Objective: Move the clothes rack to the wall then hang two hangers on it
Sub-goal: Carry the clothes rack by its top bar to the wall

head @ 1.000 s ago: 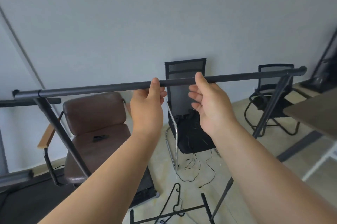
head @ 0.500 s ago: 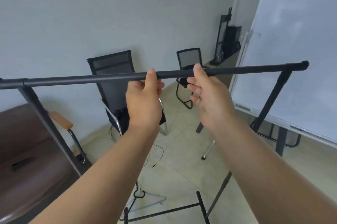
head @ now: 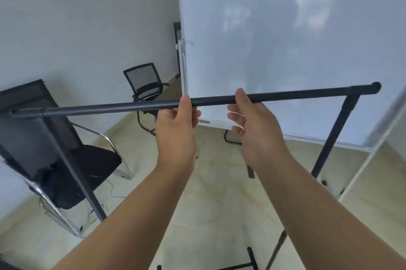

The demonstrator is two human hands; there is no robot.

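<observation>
A black metal clothes rack (head: 109, 108) fills the view, its top bar running from the left edge to the upper right, with slanted legs going down on both sides. My left hand (head: 175, 131) grips the middle of the bar, thumb over the top. My right hand (head: 257, 129) holds the bar just to the right of it, thumb on the bar and fingers curled loosely under. No hangers are in view.
A large whiteboard on a stand (head: 285, 50) is straight ahead beyond the rack. A black mesh chair with chrome legs (head: 72, 160) is at the left, close to the rack's left leg. Another black chair (head: 145, 85) stands by the pale wall (head: 77, 28).
The view and the rack have swung to the right: the brown chair and the floor hangers have left the frame, and the whiteboard now fills the right side. Both hands stay on the bar.
</observation>
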